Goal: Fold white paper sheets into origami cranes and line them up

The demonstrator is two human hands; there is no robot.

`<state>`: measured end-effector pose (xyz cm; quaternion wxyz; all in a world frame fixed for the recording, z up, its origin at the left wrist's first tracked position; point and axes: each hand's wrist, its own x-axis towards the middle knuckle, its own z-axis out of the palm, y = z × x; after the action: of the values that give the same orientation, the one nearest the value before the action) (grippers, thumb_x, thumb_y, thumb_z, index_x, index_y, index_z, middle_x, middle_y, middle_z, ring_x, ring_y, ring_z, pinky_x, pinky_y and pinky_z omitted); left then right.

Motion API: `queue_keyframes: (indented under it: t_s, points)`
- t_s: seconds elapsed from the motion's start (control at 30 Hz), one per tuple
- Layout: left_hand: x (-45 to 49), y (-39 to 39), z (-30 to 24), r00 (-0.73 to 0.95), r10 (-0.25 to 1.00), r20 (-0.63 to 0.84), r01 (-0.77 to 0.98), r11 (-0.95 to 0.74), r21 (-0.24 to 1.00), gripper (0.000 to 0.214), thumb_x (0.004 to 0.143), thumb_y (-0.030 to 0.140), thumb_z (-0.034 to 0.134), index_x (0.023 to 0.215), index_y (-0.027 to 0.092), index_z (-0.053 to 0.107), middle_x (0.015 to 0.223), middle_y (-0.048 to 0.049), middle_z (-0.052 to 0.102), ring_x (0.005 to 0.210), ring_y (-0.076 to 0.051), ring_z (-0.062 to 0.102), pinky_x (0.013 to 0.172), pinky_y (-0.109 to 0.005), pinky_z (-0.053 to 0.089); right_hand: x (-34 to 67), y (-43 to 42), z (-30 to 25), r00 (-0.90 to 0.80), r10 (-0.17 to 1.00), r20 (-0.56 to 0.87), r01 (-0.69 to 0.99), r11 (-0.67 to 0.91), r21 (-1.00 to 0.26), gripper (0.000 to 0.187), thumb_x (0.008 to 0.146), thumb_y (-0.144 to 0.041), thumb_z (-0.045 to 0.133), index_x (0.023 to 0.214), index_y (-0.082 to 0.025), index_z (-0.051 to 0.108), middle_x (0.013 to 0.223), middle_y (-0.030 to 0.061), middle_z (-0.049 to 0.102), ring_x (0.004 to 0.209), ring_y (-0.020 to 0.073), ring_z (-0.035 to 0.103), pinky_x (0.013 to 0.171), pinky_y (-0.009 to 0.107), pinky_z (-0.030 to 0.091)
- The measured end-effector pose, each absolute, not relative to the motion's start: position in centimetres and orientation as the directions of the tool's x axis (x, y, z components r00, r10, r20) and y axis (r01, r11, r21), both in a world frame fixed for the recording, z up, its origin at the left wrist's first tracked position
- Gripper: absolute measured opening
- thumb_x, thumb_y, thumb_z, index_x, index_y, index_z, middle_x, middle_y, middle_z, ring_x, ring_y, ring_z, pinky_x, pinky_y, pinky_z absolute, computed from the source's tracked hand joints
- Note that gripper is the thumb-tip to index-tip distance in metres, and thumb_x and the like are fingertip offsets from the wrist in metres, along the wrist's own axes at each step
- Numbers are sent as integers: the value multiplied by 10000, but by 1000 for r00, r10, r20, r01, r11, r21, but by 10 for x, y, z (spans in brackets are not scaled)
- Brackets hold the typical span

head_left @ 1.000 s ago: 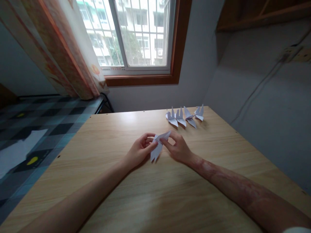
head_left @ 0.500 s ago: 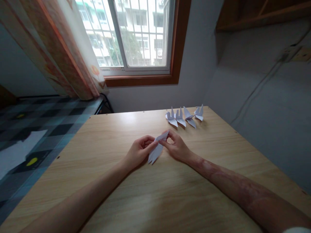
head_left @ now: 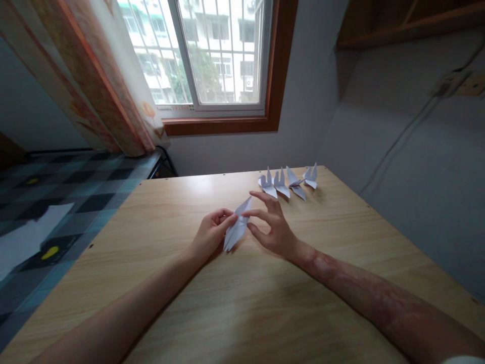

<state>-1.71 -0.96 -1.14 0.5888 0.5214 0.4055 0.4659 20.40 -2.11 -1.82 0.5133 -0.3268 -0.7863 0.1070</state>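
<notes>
A folded white paper (head_left: 237, 231), long and pointed with a split lower end, is held just above the table in the middle of the head view. My left hand (head_left: 214, 230) pinches its left edge between thumb and fingers. On the other side, my right hand (head_left: 273, 225) has its fingers spread apart, the index fingertip by the paper's right edge. Whether that fingertip presses on the paper, I cannot tell. Several white origami cranes (head_left: 281, 185) stand in a row toward the back right of the table.
The light wooden table (head_left: 182, 313) reaches to the wall below a barred window (head_left: 223, 55). To the left lies a checked cloth surface (head_left: 94, 174) with white paper sheets (head_left: 36, 232) on it. A brown shelf (head_left: 413, 30) hangs at upper right.
The folded paper has shifted slightly left and turned more upright. My right hand has let go of its pinch and spread its fingers. My left hand keeps its hold.
</notes>
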Motion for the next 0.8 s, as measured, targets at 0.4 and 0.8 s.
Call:
queue_keyframes:
  t_s: [0.4,0.8]
  points:
    - [-17,-13,-7,371,924,96,-144,-45,989,485,1013,596,710,1126,132,795,1025,-112,808,683,-184,737,676,-314,594,204,-17,-21,-200,688,697,338,716,-610,78,1065,-306,739,1045,-278,808,1005,48,805,993,264,710,973,462,537]
    - [-14,-16,-5,382,899,215,108,-274,956,355,1006,529,757,975,177,781,900,-40,727,758,-164,624,678,-254,477,200,-11,-33,-209,923,323,-57,318,-946,391,989,-555,794,1197,-264,635,749,-36,736,647,184,697,626,301,541]
